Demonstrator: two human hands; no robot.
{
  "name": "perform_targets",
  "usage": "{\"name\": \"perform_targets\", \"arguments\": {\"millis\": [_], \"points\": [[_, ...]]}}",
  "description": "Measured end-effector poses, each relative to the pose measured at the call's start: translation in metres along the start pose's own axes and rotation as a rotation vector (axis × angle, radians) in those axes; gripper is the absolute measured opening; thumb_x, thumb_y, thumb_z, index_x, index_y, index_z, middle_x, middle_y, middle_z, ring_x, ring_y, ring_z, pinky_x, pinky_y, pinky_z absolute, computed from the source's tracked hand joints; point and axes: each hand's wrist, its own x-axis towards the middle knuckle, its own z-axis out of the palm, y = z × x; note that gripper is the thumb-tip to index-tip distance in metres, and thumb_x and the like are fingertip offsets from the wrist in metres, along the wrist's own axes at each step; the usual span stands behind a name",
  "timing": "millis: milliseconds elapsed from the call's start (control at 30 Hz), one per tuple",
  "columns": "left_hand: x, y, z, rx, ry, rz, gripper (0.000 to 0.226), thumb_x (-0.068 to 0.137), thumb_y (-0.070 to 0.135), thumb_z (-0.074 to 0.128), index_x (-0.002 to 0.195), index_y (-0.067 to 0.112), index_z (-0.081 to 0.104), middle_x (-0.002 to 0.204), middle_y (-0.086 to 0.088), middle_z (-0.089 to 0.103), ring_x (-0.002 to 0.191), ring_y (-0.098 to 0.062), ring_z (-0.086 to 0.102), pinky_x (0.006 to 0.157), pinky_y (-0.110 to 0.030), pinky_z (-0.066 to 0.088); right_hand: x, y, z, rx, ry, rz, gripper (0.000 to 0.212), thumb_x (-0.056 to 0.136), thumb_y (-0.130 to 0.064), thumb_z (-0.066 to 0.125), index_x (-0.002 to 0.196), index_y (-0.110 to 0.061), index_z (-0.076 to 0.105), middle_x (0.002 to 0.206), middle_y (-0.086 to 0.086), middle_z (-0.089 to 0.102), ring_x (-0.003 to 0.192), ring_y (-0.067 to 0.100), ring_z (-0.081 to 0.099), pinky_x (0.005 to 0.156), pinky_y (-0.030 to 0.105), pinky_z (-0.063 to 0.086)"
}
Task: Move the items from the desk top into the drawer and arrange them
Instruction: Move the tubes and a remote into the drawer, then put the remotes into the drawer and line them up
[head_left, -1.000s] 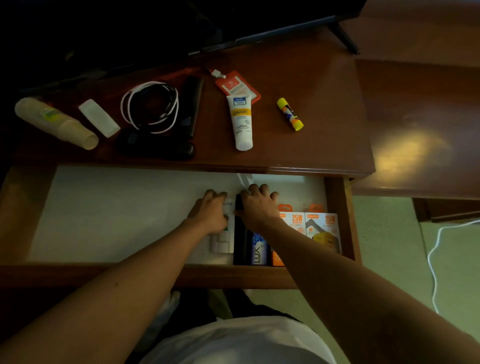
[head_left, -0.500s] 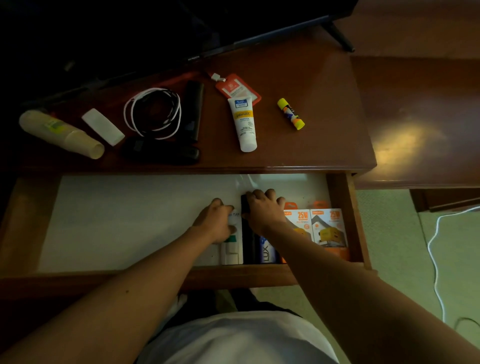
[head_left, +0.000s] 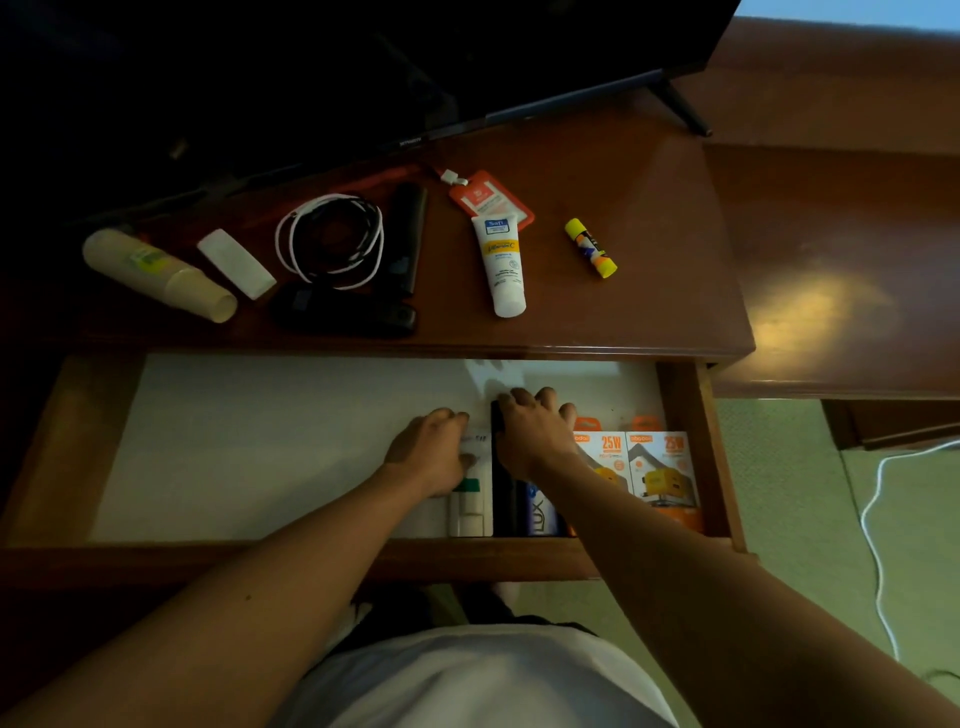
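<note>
Hands were both down in the drawer (head_left: 332, 447), my left hand (head_left: 434, 449) pinching the white box (head_left: 472, 512), my right hand (head_left: 535, 434) curled over the black item (head_left: 506, 501), while the tube (head_left: 501, 262) lay beyond on the worktop (head_left: 649, 270), long axis front-to-back, nearer my right.

A dim bedroom or hotel-style room, seen at a wooden desk.

A dark flat screen (head_left: 363, 62) stands on thin legs at the back of the polished reddish desk top (head_left: 649, 218), and a low wooden bench (head_left: 841, 249) adjoins it on the right. Toiletries and small personal things lie about: a cream tube (head_left: 503, 262), a glue stick (head_left: 590, 247), a coiled cable (head_left: 332, 240). Pale green carpet (head_left: 789, 509) covers the floor, with a white cord (head_left: 878, 519) trailing across it.
</note>
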Motion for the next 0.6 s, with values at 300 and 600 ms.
{"name": "perform_targets", "arguments": {"millis": [300, 600], "points": [[-0.019, -0.023, -0.068, -0.247, 0.429, -0.049, 0.036, 0.092, 0.021, 0.059, 0.128, 0.020, 0.059, 0.131, -0.001, 0.056, 0.108, -0.027, 0.059, 0.084, -0.038, 0.052, 0.001, -0.045, -0.026, 0.343, 0.471, -0.203, 0.025, 0.095, -0.019, 0.052, 0.113, -0.011, 0.067, 0.109, 0.009, 0.067, 0.097, 0.030, 0.060, 0.079, 0.041, 0.051], [-0.006, -0.072, -0.140, -0.010, 0.690, 0.096, 0.044, 0.081, 0.017, 0.069, 0.124, 0.016, 0.062, 0.122, -0.005, 0.057, 0.106, -0.030, 0.053, 0.086, -0.041, 0.049, 0.047, -0.112, -0.107, 0.589, 0.528, -0.143, 0.013, 0.096, -0.023, 0.052, 0.099, -0.010, 0.054, 0.103, 0.013, 0.058, 0.086, 0.032, 0.058, 0.066, 0.038, 0.044]]}}
